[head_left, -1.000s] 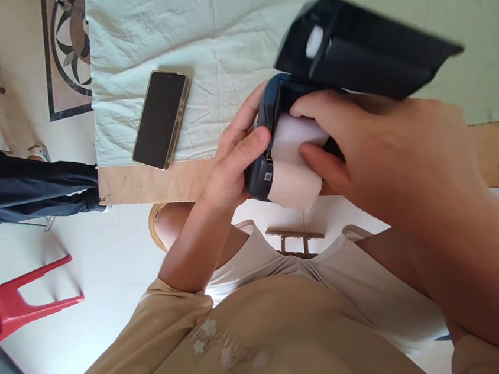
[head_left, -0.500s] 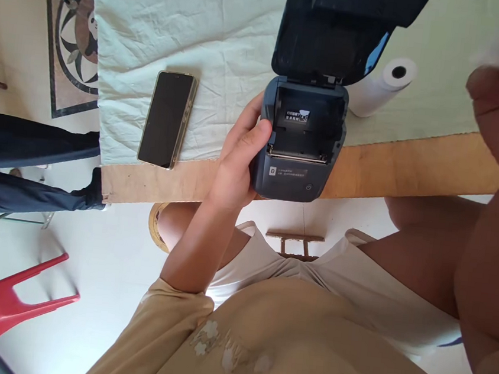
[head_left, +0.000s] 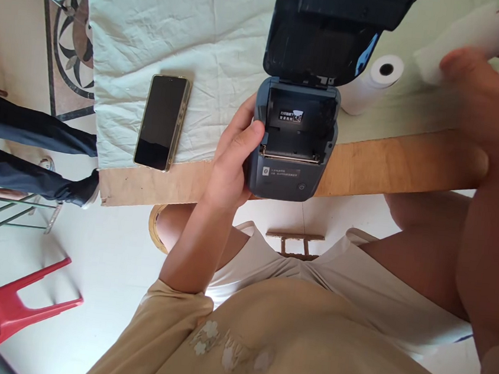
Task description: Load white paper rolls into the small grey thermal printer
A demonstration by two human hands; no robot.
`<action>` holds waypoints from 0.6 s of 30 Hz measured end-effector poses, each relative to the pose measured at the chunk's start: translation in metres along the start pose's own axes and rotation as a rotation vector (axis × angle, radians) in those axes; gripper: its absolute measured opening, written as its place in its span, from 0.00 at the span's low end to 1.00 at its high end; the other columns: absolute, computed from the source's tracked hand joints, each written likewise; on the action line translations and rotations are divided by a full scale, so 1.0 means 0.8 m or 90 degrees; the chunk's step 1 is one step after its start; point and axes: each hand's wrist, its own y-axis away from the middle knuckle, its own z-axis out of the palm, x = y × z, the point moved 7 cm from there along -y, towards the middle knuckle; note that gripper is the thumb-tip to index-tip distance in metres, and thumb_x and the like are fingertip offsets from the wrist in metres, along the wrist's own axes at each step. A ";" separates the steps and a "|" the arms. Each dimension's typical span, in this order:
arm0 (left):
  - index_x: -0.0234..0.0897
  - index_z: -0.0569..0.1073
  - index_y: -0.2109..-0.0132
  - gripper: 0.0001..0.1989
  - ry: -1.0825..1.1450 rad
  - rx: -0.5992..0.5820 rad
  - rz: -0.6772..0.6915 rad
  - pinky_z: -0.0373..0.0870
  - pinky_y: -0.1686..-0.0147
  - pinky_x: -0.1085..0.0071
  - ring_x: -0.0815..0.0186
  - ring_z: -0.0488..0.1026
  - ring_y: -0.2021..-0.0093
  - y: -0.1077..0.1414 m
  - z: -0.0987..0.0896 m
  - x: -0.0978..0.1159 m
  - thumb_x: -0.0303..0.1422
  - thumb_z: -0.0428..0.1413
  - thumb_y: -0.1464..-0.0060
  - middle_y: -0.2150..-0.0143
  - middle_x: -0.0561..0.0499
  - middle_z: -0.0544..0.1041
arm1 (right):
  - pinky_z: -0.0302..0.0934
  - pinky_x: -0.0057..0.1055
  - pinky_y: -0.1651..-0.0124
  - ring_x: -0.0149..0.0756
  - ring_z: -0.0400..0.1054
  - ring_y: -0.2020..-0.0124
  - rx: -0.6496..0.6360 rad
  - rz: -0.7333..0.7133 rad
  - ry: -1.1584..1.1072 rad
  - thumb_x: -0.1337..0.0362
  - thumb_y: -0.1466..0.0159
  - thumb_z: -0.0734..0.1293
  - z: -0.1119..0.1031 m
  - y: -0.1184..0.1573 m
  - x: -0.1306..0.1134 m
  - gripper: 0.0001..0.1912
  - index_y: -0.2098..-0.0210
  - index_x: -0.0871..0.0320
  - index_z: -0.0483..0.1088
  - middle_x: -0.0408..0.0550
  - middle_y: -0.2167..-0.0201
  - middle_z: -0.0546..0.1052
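My left hand [head_left: 233, 161] is closed round the left side of a dark blue-grey portable label printer [head_left: 276, 184], thumb on top. The printer's black lid [head_left: 319, 51] is swung up, and its paper bay shows a small white label, with no roll inside. At the upper right, my right hand [head_left: 482, 95], somewhat blurred, grips a white paper roll [head_left: 479, 41] with a dark hollow core. Behind the printer's right side, another white paper roll [head_left: 369, 86] stands on the cloth, partly covered by the printer.
A phone [head_left: 162, 121] with a dark screen lies on the pale green cloth [head_left: 221, 35] at left. The table's bare wooden edge [head_left: 376, 167] runs in front of me. A person's dark-trousered legs [head_left: 28, 128] and a red plastic stool [head_left: 9, 310] are at far left.
My right hand has come further into view at the upper right, and the paper roll in it now shows clearly. The printer stays in my left hand, shifted slightly left in view.
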 end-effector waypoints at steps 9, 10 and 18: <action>0.51 0.86 0.44 0.24 -0.040 -0.061 0.024 0.81 0.32 0.57 0.45 0.79 0.28 -0.018 -0.018 -0.014 0.58 0.70 0.38 0.53 0.49 0.88 | 0.67 0.55 0.32 0.52 0.66 0.19 0.071 0.020 -0.064 0.65 0.28 0.71 0.008 0.032 -0.074 0.25 0.37 0.33 0.82 0.19 0.36 0.83; 0.51 0.86 0.44 0.24 -0.039 -0.066 0.030 0.81 0.33 0.57 0.45 0.80 0.29 -0.016 -0.017 -0.014 0.59 0.69 0.37 0.53 0.50 0.88 | 0.68 0.53 0.27 0.52 0.70 0.23 0.027 -0.089 -0.012 0.66 0.29 0.72 0.024 0.034 -0.088 0.28 0.31 0.38 0.79 0.28 0.35 0.83; 0.45 0.86 0.43 0.22 -0.008 -0.029 0.059 0.79 0.30 0.55 0.49 0.81 0.31 -0.009 -0.013 -0.010 0.55 0.62 0.28 0.53 0.49 0.86 | 0.79 0.54 0.38 0.52 0.77 0.42 -0.002 -0.297 0.172 0.73 0.34 0.74 0.110 0.031 -0.089 0.35 0.30 0.42 0.79 0.59 0.40 0.78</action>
